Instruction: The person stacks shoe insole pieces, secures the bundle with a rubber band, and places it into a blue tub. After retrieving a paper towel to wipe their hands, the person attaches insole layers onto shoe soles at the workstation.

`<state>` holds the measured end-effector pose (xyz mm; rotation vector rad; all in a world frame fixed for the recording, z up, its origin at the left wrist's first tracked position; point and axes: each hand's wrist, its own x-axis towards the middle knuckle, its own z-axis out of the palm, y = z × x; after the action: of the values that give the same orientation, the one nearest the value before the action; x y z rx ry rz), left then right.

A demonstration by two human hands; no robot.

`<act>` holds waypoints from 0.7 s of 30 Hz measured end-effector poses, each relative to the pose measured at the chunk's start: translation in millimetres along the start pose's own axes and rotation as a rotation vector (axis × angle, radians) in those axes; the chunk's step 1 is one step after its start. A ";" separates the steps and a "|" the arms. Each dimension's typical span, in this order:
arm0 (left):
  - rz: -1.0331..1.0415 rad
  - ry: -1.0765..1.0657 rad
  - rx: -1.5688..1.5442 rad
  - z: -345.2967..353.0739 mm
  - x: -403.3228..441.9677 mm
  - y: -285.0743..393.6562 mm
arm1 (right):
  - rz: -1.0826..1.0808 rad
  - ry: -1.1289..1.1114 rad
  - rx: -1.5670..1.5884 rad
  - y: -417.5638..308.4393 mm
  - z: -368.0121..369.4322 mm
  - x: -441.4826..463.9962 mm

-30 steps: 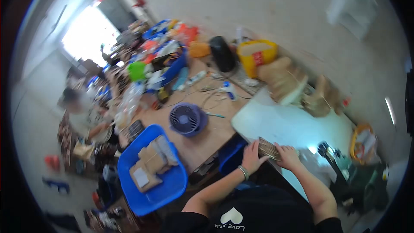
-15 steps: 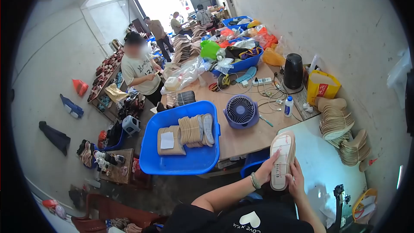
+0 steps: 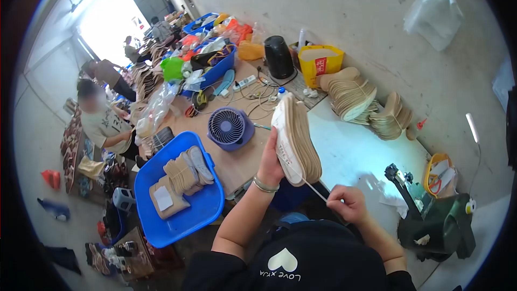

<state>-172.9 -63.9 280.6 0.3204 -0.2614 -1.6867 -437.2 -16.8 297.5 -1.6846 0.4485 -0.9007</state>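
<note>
My left hand point(image 3: 272, 164) is wrapped round a thick stack of beige insoles point(image 3: 301, 145), held upright over the table's front edge. The stack's outer face is white with faint red print. Below and to the right, my right hand point(image 3: 347, 204) is closed on the end of a thin white strip point(image 3: 316, 191). This strip runs taut from the stack's lower end to my fingers; whether it is a cord or a band I cannot tell. A blue tub point(image 3: 186, 226) on the left contains more insoles point(image 3: 183, 175) and a white paper.
A purple fan point(image 3: 230, 128) stands on the wooden table. Further insole stacks point(image 3: 350, 97) lean by the wall near a yellow bag point(image 3: 321, 65) and a black kettle point(image 3: 279, 57). A dark machine point(image 3: 436, 221) is at right. Another person point(image 3: 105, 124) stands at left.
My view has swung right. The stack is raised and turned so its layered edge shows. My right hand has left the stack and moved down and right, drawing out the white strip.
</note>
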 end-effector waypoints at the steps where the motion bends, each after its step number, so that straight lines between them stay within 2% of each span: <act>1: 0.025 0.024 0.012 -8.3 5.2 -2.0 | 0.085 -0.010 0.006 1.6 1.3 -7.4; 4: 0.075 0.125 0.015 -22.3 13.8 -14.5 | 0.322 0.003 -0.003 17.7 6.9 -39.4; 7: 0.142 0.279 0.144 -50.3 23.1 -30.2 | 0.536 0.012 -0.355 38.6 -5.6 -70.7; 8: 0.154 0.283 0.222 -58.4 24.9 -39.9 | 0.594 0.091 -0.324 62.2 -13.9 -90.7; 9: 0.072 0.289 0.253 -65.6 26.1 -54.1 | 0.716 0.244 -0.175 90.6 -21.2 -115.1; 10: -0.012 0.294 0.280 -72.4 25.8 -71.5 | 0.669 0.367 -0.196 120.7 -30.6 -141.0; 12: -0.176 0.318 0.273 -88.6 31.2 -108.9 | 0.807 0.605 -0.146 143.4 -46.1 -171.6; 15: -0.323 0.378 0.333 -108.9 43.1 -170.9 | 0.841 0.780 -0.086 163.1 -68.2 -203.4; 18: -0.512 0.269 0.322 -109.0 58.0 -209.0 | 0.876 0.946 0.076 153.0 -83.4 -217.3; 21: -0.602 0.248 0.405 -118.0 72.5 -234.9 | 0.820 1.094 -0.534 189.6 -91.9 -253.0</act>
<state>-357.2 -101.8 83.2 0.9801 -0.3426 -2.1513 -638.7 40.8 43.7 -1.0789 2.0805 -1.0288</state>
